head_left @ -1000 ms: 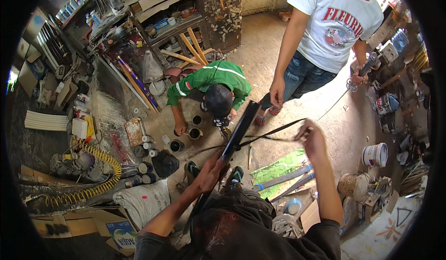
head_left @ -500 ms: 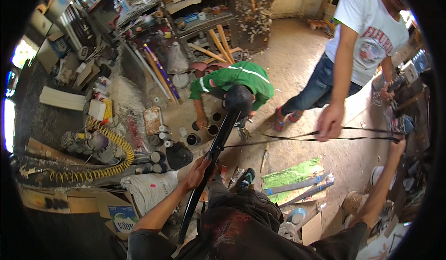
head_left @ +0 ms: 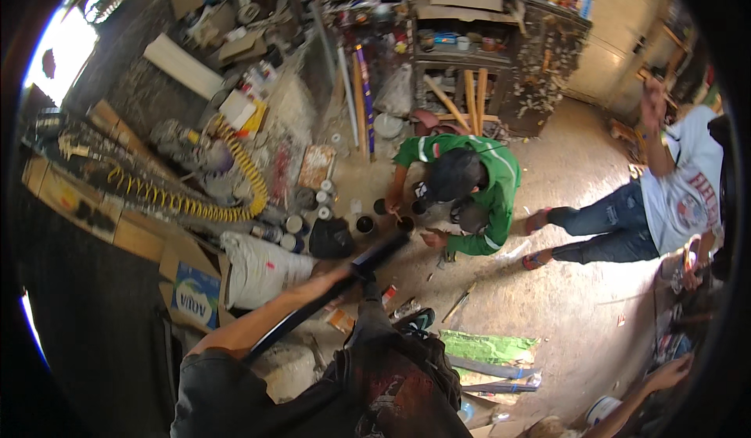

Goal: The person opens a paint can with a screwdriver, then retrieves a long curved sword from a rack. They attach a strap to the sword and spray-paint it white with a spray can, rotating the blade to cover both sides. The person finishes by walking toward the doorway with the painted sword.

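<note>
Beyond the dark rod (head_left: 344, 285), small paint cans (head_left: 364, 224) and a crouching person (head_left: 469, 192).

Glossy dark tube (head_left: 344, 281), rough concrete floor (head_left: 563, 305), matt cardboard box (head_left: 192, 293).

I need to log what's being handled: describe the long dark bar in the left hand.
The bar is long, straight and slim, black with a bluish sheen, probably metal or plastic. It slants from the lower left up to the right, its far end above the floor near small dark pots. The left hand grips it around the middle; nothing else visibly touches it.
</note>
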The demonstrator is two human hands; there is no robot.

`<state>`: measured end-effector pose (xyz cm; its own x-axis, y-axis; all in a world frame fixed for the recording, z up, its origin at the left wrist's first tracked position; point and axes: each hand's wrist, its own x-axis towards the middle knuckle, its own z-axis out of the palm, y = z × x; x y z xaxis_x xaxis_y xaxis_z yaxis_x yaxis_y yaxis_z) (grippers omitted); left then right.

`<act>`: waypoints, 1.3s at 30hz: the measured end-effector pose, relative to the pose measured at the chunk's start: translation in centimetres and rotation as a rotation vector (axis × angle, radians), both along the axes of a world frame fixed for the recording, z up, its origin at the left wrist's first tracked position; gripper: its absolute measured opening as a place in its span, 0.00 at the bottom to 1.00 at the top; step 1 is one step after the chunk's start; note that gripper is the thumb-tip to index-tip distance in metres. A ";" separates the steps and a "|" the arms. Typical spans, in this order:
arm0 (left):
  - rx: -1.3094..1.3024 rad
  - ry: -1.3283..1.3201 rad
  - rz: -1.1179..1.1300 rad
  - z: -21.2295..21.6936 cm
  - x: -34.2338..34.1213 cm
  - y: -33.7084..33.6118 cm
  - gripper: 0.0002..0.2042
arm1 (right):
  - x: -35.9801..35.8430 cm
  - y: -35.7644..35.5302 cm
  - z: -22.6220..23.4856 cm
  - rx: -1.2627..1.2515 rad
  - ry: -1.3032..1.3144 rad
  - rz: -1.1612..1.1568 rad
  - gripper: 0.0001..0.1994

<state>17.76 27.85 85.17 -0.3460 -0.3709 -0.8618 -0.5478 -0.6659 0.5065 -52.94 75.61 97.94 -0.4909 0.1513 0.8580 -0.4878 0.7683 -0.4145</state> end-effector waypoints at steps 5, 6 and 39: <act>0.045 0.167 -0.643 1.3 -7.5 6.2 0.27 | 29.9 -18.8 -6.6 1.180 -0.553 1.304 0.41; 0.287 0.097 -0.711 1.3 -9.1 6.6 0.26 | 33.5 -20.7 -7.8 1.279 -0.427 1.380 0.42; 0.306 -0.282 -0.191 -32.0 15.0 3.0 0.25 | 56.5 -29.6 -90.3 1.277 -2.102 0.649 0.24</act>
